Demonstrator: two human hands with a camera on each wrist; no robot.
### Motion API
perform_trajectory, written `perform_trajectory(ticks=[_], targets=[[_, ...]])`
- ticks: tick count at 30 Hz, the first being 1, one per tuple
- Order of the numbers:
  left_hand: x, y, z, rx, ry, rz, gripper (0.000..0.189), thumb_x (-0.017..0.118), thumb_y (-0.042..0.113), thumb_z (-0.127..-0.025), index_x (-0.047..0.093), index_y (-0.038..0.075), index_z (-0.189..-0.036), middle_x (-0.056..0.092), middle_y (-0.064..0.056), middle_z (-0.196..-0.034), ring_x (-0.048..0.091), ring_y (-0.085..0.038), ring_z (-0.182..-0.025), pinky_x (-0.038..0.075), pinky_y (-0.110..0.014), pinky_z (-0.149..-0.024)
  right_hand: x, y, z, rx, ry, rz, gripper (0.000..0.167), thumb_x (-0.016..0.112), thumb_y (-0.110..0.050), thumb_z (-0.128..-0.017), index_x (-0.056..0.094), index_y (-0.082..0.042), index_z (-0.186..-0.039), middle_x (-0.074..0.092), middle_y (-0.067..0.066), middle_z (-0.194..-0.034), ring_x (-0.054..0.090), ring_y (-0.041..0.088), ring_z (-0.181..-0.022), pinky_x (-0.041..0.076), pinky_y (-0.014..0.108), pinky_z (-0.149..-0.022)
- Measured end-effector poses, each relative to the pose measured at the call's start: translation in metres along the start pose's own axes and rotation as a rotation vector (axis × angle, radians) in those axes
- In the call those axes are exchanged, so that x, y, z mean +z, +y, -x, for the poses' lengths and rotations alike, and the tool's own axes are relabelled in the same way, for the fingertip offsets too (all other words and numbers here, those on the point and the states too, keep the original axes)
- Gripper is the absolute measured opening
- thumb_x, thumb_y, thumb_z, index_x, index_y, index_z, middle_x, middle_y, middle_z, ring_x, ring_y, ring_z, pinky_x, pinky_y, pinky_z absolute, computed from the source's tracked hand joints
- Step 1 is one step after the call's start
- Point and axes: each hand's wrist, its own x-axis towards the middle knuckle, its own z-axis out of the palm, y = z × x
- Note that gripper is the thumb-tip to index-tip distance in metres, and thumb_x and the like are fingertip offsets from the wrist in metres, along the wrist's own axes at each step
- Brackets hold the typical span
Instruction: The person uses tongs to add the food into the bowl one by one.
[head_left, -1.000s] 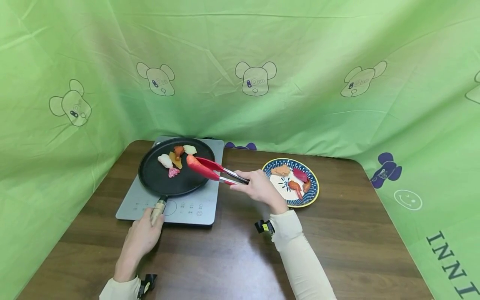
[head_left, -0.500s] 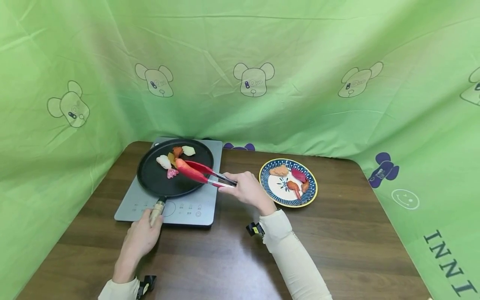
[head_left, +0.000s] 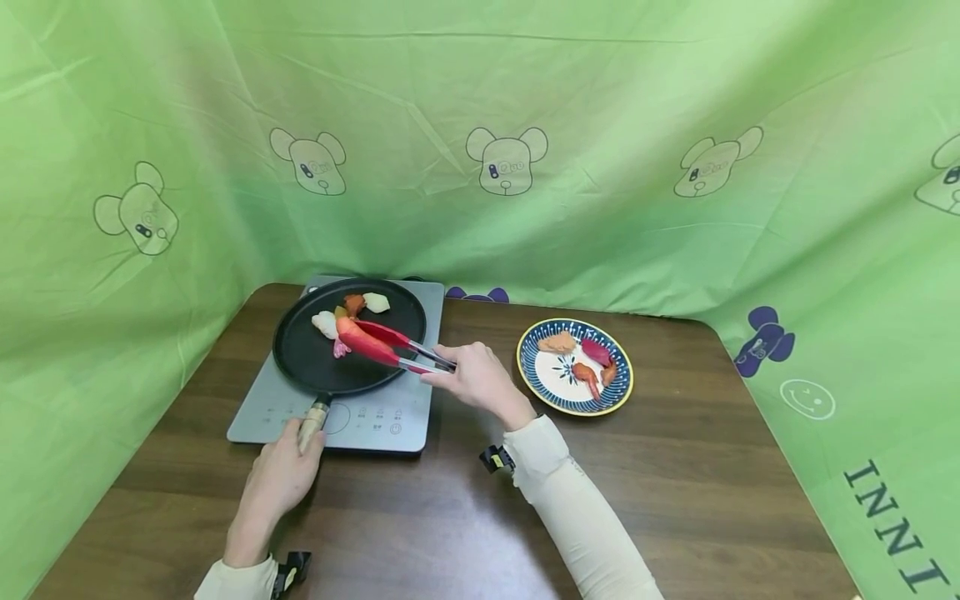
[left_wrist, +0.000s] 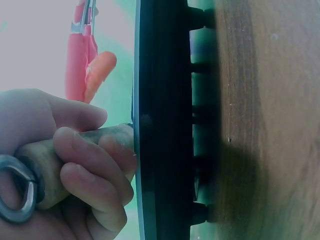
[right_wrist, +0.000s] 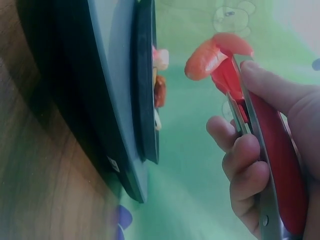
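Observation:
My left hand [head_left: 281, 479] grips the wooden handle [head_left: 313, 421] of a flat black frying pan [head_left: 307, 360]. My right hand [head_left: 476, 379] holds red-tipped metal tongs [right_wrist: 275, 155], whose tips pinch an orange-red sausage [right_wrist: 202, 62]. The right wrist view shows the sausage apart from the pan, hanging over it. In the pan lie a white shrimp-like piece [head_left: 324, 323] with a pink tail [head_left: 341, 348], a brown drumstick-like piece [head_left: 354, 303] and a pale chunk [head_left: 377, 302]. A yellow-brown slice [head_left: 341, 312] is mostly hidden behind the sausage.
The pan sits on a grey induction cooktop [head_left: 258, 408]. A blue-patterned plate [head_left: 528, 371] at right bears a tan piece [head_left: 557, 342], a dark red slice [head_left: 596, 351] and wing-like pieces [head_left: 587, 377]. Green cloth [head_left: 510, 242] surrounds the wooden table [head_left: 675, 483].
My right hand has moved left with the tongs and sausage, from the pan's right side to over the food pieces. My left hand stays on the handle.

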Motion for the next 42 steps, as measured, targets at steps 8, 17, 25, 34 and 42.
perform_trajectory(ticks=[8,17,25,34,42], targets=[[-0.001,0.001,0.001,0.000,-0.001,-0.002,0.054,0.041,0.036,-0.099,0.032,-0.003,-0.135,0.045,-0.011,-0.072,0.045,-0.023,-0.057,0.034,-0.035,-0.048,0.004,-0.008,-0.009,-0.012,0.014,0.016,0.052,0.069,-0.043,-0.084,0.063,-0.014,-0.126,0.065,0.004,-0.087,0.037,0.009,-0.050,0.033,0.024,-0.047],[-0.003,0.000,0.001,0.015,0.010,-0.031,0.056,0.040,0.038,-0.098,0.032,-0.003,-0.135,0.047,-0.013,-0.073,0.047,-0.025,-0.059,0.035,-0.036,-0.049,0.015,-0.023,-0.020,-0.030,-0.015,0.122,0.052,0.066,-0.048,-0.085,0.063,-0.016,-0.125,0.064,0.003,-0.086,0.049,0.012,-0.058,0.036,0.023,-0.049],[-0.002,0.002,0.001,0.008,0.000,-0.024,0.059,0.041,0.039,-0.098,0.030,-0.004,-0.136,0.047,-0.013,-0.074,0.047,-0.025,-0.060,0.035,-0.036,-0.050,0.024,-0.035,-0.026,-0.039,-0.046,0.171,0.051,0.066,-0.049,-0.084,0.064,-0.018,-0.124,0.066,0.003,-0.092,0.052,0.013,-0.062,0.038,0.024,-0.051],[-0.003,0.001,0.001,0.015,-0.002,-0.024,0.056,0.041,0.036,-0.098,0.031,-0.004,-0.136,0.050,-0.013,-0.077,0.048,-0.025,-0.062,0.035,-0.036,-0.050,0.032,-0.043,-0.035,-0.001,-0.078,0.250,0.052,0.062,-0.053,-0.085,0.062,-0.021,-0.127,0.068,0.004,-0.106,0.058,0.015,-0.072,0.044,0.029,-0.059],[-0.002,0.001,0.001,0.018,0.002,-0.026,0.058,0.041,0.037,-0.098,0.030,-0.004,-0.137,0.050,-0.014,-0.076,0.048,-0.025,-0.062,0.035,-0.035,-0.050,0.036,-0.049,-0.038,0.040,-0.097,0.229,0.053,0.062,-0.053,-0.085,0.061,-0.021,-0.128,0.065,0.002,-0.114,0.059,0.013,-0.084,0.045,0.028,-0.062]])
